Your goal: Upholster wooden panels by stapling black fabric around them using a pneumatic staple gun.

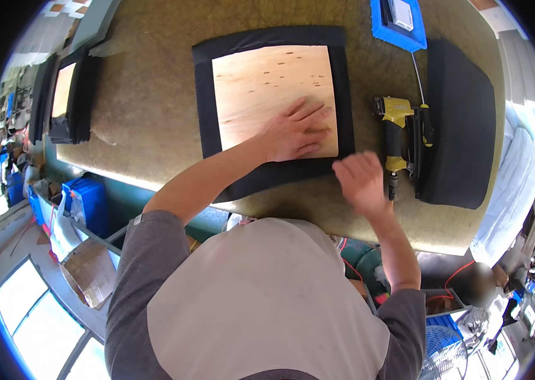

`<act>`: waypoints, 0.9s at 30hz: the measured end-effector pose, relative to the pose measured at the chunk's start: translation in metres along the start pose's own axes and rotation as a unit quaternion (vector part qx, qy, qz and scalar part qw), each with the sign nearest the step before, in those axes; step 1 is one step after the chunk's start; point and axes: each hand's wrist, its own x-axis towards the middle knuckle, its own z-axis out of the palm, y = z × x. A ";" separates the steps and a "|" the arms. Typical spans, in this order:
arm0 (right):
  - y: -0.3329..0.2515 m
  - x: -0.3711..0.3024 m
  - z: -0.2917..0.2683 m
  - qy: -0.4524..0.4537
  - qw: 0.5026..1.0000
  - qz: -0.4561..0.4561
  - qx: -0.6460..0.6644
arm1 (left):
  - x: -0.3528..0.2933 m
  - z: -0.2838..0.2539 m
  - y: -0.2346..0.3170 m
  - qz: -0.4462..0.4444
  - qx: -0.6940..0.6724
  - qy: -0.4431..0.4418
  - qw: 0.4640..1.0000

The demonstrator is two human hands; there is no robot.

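A pale wooden board [248, 88] lies on a larger black sheet [207, 107] that shows as a border all round it. My left hand [299, 130] rests flat on the board's lower right part, fingers spread. Just off the lower right corner of the sheet is my right hand [362, 180], its fingers curled in. Whatever those fingers hold, if anything, is hidden. To the right of that hand, a yellow and black air nail gun [395, 133] lies on the worktable [147, 95]. Beside it is a screwdriver [427, 120] with a black and yellow handle.
Dark sheets [460, 126] lie along the table's right side. A blue bin [400, 35] holding a white box stands at the far right. Black-wrapped boards [71, 101] are stacked at the left edge. A cardboard box [89, 272] sits below the table at left.
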 end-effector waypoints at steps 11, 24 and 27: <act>0.051 0.047 0.024 -0.039 0.998 0.039 0.009 | 0.033 -0.044 0.004 -0.068 -0.095 -0.195 0.974; 0.049 0.005 -0.034 0.096 0.893 0.410 -0.160 | 0.032 0.004 -0.025 -0.031 -0.016 0.058 0.998; 0.042 -0.029 -0.028 -0.041 0.841 0.529 -0.103 | 0.036 0.006 -0.025 -0.029 -0.015 0.073 0.997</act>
